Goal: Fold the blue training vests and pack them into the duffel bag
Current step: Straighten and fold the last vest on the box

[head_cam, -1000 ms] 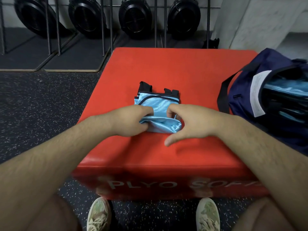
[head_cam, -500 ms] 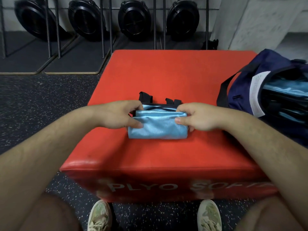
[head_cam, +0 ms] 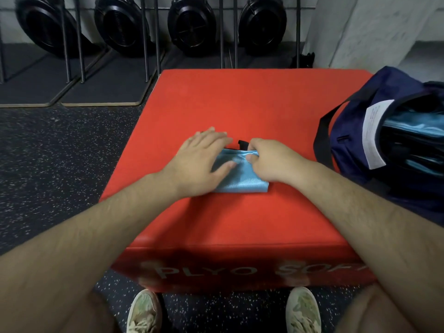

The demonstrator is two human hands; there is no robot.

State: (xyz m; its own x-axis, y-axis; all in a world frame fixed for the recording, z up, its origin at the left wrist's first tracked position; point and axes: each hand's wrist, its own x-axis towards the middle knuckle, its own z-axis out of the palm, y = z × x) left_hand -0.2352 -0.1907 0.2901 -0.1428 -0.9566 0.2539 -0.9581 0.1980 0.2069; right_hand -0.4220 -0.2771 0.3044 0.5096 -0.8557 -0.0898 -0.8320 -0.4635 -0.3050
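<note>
A light blue training vest [head_cam: 242, 179] lies folded into a small rectangle in the middle of the red plyo box [head_cam: 252, 104]. A bit of its black trim sticks out at the far edge. My left hand [head_cam: 204, 157] rests flat on the vest's left part, fingers spread, thumb on the fabric. My right hand [head_cam: 269, 157] pinches the vest's far right edge with curled fingers. The navy duffel bag [head_cam: 355, 131] stands open at the box's right edge, with light blue folded vests [head_cam: 413, 123] visible inside.
Black fan-like machines [head_cam: 192, 22] and metal bars stand in a row along the back wall. Dark speckled rubber floor [head_cam: 60, 152] lies to the left of the box. My two shoes [head_cam: 144, 313] show below the box's front edge.
The vest's near half has been folded over to the far side into a compact rectangle. My left hand has moved from gripping the left edge to lying flat on top.
</note>
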